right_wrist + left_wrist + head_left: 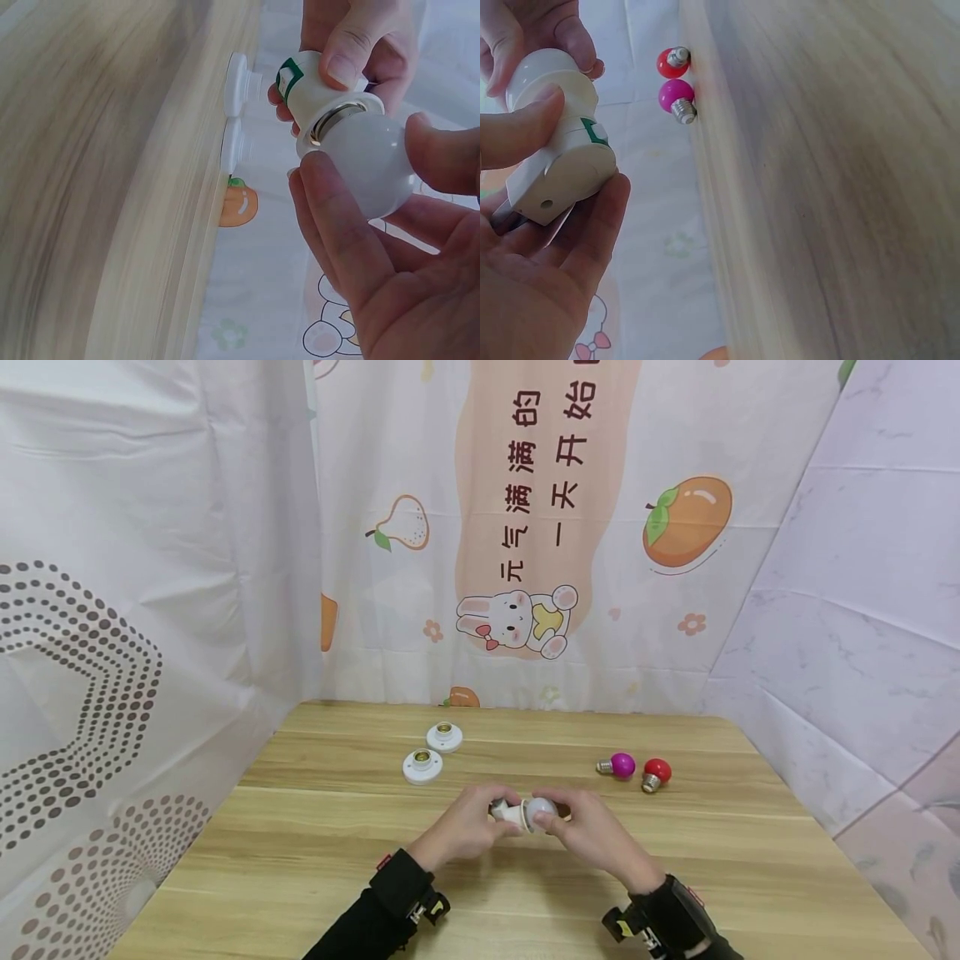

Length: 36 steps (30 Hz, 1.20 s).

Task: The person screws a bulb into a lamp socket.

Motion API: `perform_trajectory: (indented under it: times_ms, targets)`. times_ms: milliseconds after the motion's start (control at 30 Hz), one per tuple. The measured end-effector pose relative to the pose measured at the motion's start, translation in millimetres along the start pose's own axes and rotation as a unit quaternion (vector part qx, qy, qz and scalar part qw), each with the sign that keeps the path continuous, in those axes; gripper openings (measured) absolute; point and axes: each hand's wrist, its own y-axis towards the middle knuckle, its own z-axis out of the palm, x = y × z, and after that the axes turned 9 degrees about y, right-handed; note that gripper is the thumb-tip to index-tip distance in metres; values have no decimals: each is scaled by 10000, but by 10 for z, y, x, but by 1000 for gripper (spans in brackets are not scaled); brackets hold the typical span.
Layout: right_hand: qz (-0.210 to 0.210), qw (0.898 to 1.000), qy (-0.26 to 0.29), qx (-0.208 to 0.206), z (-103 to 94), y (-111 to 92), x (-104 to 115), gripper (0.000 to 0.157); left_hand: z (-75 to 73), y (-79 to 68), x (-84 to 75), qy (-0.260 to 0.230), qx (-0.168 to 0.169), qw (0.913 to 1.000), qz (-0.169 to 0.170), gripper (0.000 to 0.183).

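Above the middle of the table my left hand [472,822] grips a white bulb socket [319,90] with a green-edged switch on its side. In the left wrist view its thumb lies on the socket [570,161] and its fingers pass beneath. My right hand [588,827] holds a white light bulb [367,161] between thumb and fingers. The bulb's metal base sits inside the socket's mouth, with a strip of metal showing at the rim in the right wrist view. How far it is screwed in, I cannot tell.
Two round white lamp bases [422,766] with brass-coloured threads stand on the wooden table [337,860] at the back left. A purple bulb [622,766] and a red bulb [657,772] lie at the back right. A printed curtain [390,610] hangs behind the table.
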Motion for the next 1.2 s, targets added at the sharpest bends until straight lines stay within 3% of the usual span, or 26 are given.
perform_trajectory:
  times_ms: [467,767,1200]
  targets:
    - [332,9991,252,-103,12,12,-19,39,11,24,9,-6,133,9999,-44,24]
    - [355,9992,183,-29,-20,5,-17,43,-12,16,6,24,230,9997,83,26]
    - [291,9992,227,-153,-34,-10,-12,47,-18,26,-5,34,235,9997,3,26]
